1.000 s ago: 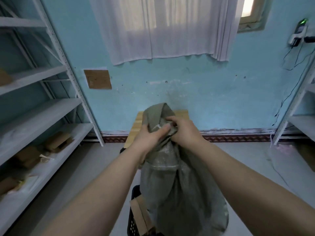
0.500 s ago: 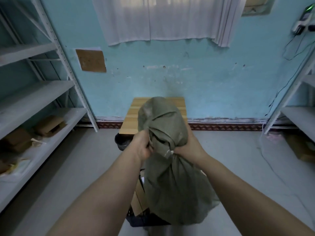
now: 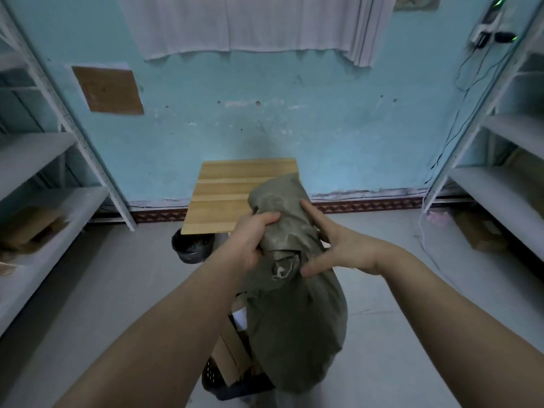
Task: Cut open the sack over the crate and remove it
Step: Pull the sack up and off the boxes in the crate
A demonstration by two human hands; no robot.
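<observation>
While the left hand point(image 3: 250, 240) clamped its fingers round the bunched upper part of the grey-green sack point(image 3: 294, 304), the right hand point(image 3: 344, 248) lay against the other side with fingers spread apart — touching, not gripping. The sack hung over the dark crate point(image 3: 215, 378) (cardboard showing inside) on the floor, near a wooden table point(image 3: 223, 198).

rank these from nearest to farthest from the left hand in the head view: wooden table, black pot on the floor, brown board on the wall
From the left hand:
1. Wooden table, just beyond it, against the wall.
2. Black pot, on the floor to its left, under the table's edge. It comes close to the table, though.
3. Brown board, high on the wall, far left.
</observation>
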